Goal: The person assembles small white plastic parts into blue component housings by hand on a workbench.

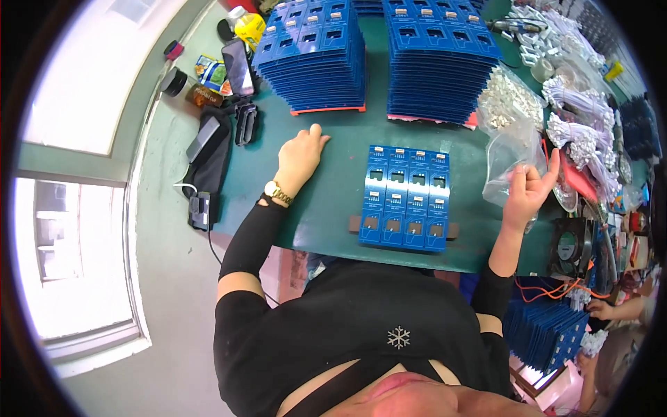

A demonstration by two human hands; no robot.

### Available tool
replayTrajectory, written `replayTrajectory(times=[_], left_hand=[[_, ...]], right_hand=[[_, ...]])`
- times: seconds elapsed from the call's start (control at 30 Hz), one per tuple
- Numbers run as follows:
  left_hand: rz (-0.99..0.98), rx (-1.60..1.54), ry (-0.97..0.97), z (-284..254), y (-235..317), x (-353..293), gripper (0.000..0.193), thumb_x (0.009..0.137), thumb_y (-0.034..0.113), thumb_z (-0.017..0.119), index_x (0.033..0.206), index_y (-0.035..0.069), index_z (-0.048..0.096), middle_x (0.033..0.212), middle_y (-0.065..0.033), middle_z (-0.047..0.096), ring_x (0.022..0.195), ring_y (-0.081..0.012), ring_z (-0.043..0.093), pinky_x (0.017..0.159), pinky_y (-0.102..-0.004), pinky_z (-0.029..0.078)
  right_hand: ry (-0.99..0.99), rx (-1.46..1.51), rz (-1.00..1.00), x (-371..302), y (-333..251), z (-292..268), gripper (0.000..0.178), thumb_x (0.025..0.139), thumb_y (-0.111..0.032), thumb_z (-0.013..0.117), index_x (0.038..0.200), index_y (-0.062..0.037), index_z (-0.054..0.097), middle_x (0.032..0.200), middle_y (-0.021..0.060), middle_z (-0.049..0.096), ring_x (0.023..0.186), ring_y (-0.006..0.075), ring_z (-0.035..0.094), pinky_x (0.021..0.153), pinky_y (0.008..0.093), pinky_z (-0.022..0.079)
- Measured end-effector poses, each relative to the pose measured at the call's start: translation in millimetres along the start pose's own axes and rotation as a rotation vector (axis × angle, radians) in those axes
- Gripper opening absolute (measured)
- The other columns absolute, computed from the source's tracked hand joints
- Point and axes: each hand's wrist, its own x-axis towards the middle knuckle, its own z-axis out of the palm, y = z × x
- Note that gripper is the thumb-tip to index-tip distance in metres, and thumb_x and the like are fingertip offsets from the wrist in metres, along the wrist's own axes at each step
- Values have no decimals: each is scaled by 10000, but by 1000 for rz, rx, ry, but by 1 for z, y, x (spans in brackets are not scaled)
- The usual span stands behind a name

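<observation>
My left hand (pixel 301 156) rests on the green table, left of the middle, with its fingers loosely curled and no object showing in them. At the right, my right hand (pixel 529 191) is beside a clear plastic bag (pixel 499 170). One finger on its outer side sticks out and the others are bent together. What they hold, if anything, is too small to make out. Between my hands lies a blue circuit board panel (pixel 405 198) with rows of small white connectors and square cutouts. Its near part lies over a brown bar (pixel 453 230); neither hand touches the panel.
Two tall stacks of blue panels, a left stack (pixel 313 76) and a right stack (pixel 441 80), stand at the back. White connectors (pixel 513 97) and bundled white cables (pixel 580 132) crowd the right. A phone (pixel 238 67) and bottle (pixel 246 26) lie far left. A fan (pixel 571 247) stands near right.
</observation>
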Motion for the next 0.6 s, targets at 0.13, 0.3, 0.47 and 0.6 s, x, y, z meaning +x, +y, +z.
replayTrajectory(times=[0.13,0.3,0.47,0.6], left_hand=[[65,-5,17,-1,-8,-3,128,966,226,496,948,100,479,781,-132,611,637,-344,636,543,-433,516],[40,-108,225,9,-8,-11,169,898,203,604,857,78,497,777,-126,574,630,-328,617,525,-415,504],[60,-139,267,9,-7,-9,178,880,179,634,829,77,496,834,-107,571,634,-327,599,528,-404,497],[83,-324,274,2,-2,-10,98,869,92,631,916,63,551,840,-112,572,721,-332,602,592,-407,498]], right_hand=[[-11,13,0,1,-1,0,778,891,83,524,1516,-75,88,741,-1,545,638,52,499,609,170,396],[-5,6,22,-1,-3,4,754,893,74,529,1512,-60,119,720,-24,506,622,38,468,586,168,378],[-19,13,22,-1,-5,3,765,892,73,531,1513,-58,105,727,-19,515,626,40,477,595,167,383],[-31,-19,25,-1,-7,5,802,882,87,512,1517,-67,46,721,-2,522,603,43,455,568,173,367]])
